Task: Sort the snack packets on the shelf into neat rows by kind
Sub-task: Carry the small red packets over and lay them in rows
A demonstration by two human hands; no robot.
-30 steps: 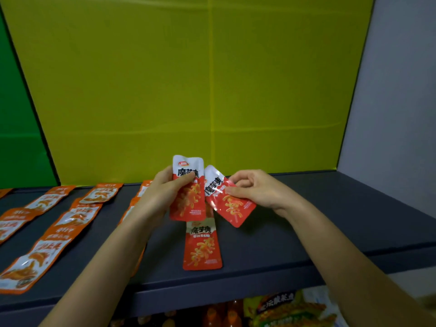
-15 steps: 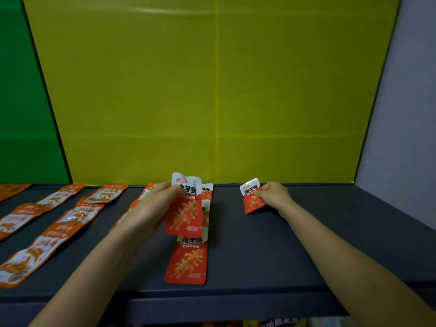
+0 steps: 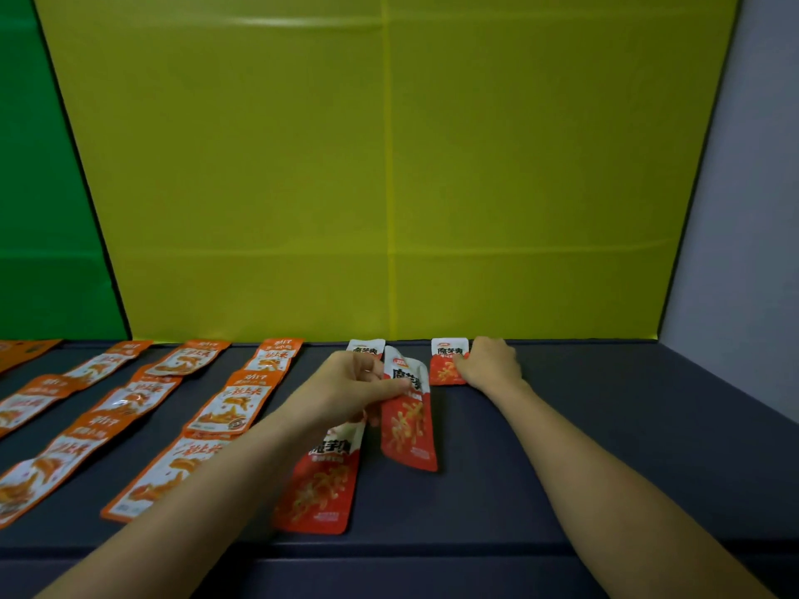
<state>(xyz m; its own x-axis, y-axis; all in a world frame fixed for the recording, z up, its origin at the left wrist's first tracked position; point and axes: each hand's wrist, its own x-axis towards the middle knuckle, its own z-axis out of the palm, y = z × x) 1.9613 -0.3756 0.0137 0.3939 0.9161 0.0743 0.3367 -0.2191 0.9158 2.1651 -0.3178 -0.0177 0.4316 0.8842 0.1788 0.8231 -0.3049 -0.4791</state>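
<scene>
My left hand [image 3: 354, 386] pinches a red-and-white snack packet [image 3: 408, 421] by its top, and the packet hangs just above the dark shelf [image 3: 583, 447]. My right hand [image 3: 490, 363] rests on another red packet [image 3: 447, 361] lying flat at the shelf's back edge. A third red packet [image 3: 322, 482] lies near the front under my left forearm, and a fourth [image 3: 365, 348] peeks out at the back behind my left hand. Orange-and-white packets [image 3: 235, 402] lie in rows on the left half of the shelf.
A yellow back panel [image 3: 389, 188] closes the shelf behind, a green panel [image 3: 43, 209] stands at the left and a grey wall [image 3: 743, 209] at the right. Bare shelf surface stretches right of my right arm.
My right hand carried its red packet to the back edge and laid it flat there. My left hand moved forward with its packet, which now hangs right of the red row.
</scene>
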